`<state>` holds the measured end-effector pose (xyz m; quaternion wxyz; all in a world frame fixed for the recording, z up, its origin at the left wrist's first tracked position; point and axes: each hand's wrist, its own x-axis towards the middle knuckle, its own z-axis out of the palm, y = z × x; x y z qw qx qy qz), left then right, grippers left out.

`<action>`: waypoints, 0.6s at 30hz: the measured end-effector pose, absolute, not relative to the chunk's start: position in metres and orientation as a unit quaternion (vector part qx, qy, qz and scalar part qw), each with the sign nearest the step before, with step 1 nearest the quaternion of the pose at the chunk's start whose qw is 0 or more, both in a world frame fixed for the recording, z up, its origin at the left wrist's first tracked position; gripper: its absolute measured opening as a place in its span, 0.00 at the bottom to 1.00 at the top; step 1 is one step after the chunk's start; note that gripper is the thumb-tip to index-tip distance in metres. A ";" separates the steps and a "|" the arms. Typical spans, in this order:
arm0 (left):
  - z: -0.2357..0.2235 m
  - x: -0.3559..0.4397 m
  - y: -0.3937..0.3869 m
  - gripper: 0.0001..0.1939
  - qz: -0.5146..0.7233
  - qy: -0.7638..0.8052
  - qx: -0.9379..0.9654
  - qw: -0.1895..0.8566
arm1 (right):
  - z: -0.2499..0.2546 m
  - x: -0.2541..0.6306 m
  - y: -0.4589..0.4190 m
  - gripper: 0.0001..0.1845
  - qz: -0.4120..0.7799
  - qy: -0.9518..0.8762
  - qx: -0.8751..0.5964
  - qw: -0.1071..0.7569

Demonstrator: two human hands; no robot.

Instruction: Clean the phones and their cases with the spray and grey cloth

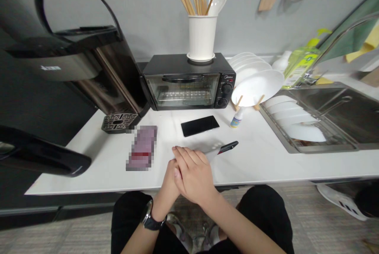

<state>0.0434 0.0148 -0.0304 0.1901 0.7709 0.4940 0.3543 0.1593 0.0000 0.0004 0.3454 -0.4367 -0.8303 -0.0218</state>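
Clasping our right hand over our left hand, we cannot tell whether the left fingers curl. Just beyond, partly hidden, a pale-bladed utensil with a black-and-red handle lies on the white tabletop; we judge it light, stiff, best held by that handle.

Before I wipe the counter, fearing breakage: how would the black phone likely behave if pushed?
Being a flat slab, the black phone is probably stiff. Lying flat on the smooth-looking counter, it would likely slide, not tip. Its glossy screen may be fragile.
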 end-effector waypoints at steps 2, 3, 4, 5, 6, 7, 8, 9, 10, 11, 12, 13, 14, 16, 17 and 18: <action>-0.029 0.042 0.015 0.13 0.341 0.497 0.777 0.183 | 0.004 0.166 0.002 0.28 -0.022 -0.853 -0.410 0.324; -0.028 0.042 0.014 0.13 0.334 0.499 0.779 0.181 | 0.007 0.174 0.005 0.28 -0.026 -0.857 -0.407 0.315; -0.025 0.042 0.014 0.13 0.330 0.501 0.779 0.183 | 0.009 0.184 0.011 0.28 -0.032 -0.855 -0.416 0.309; -0.023 0.042 0.014 0.13 0.330 0.504 0.776 0.190 | 0.010 0.196 0.017 0.27 -0.040 -0.848 -0.431 0.305; -0.020 0.043 0.013 0.13 0.332 0.506 0.771 0.199 | 0.012 0.209 0.024 0.24 -0.050 -0.839 -0.451 0.302; -0.018 0.043 0.013 0.13 0.334 0.508 0.766 0.209 | 0.012 0.223 0.032 0.21 -0.060 -0.828 -0.470 0.299; -0.016 0.044 0.014 0.13 0.334 0.510 0.762 0.219 | 0.012 0.236 0.038 0.18 -0.067 -0.820 -0.487 0.293; -0.015 0.044 0.014 0.13 0.333 0.512 0.758 0.227 | 0.012 0.249 0.044 0.16 -0.070 -0.815 -0.499 0.287; -0.014 0.045 0.014 0.13 0.331 0.515 0.756 0.233 | 0.012 0.259 0.049 0.17 -0.071 -0.811 -0.507 0.282; -0.014 0.046 0.015 0.13 0.327 0.518 0.754 0.237 | 0.011 0.268 0.052 0.17 -0.071 -0.806 -0.517 0.281; -0.014 0.046 0.015 0.13 0.324 0.521 0.753 0.238 | 0.010 0.273 0.054 0.17 -0.070 -0.798 -0.527 0.285; -0.015 0.047 0.015 0.13 0.322 0.523 0.753 0.237 | 0.010 0.275 0.054 0.17 -0.069 -0.789 -0.534 0.295; -0.015 0.047 0.015 0.13 0.321 0.523 0.753 0.236 | 0.009 0.274 0.053 0.18 -0.067 -0.780 -0.539 0.311; -0.016 0.048 0.015 0.12 0.323 0.519 0.757 0.234 | 0.007 0.261 0.048 0.17 -0.060 -0.764 -0.541 0.345; -0.017 0.048 0.015 0.12 0.324 0.516 0.760 0.228 | 0.006 0.250 0.044 0.17 -0.053 -0.762 -0.538 0.356; -0.018 0.048 0.015 0.13 0.324 0.514 0.764 0.218 | 0.006 0.237 0.039 0.17 -0.046 -0.764 -0.532 0.362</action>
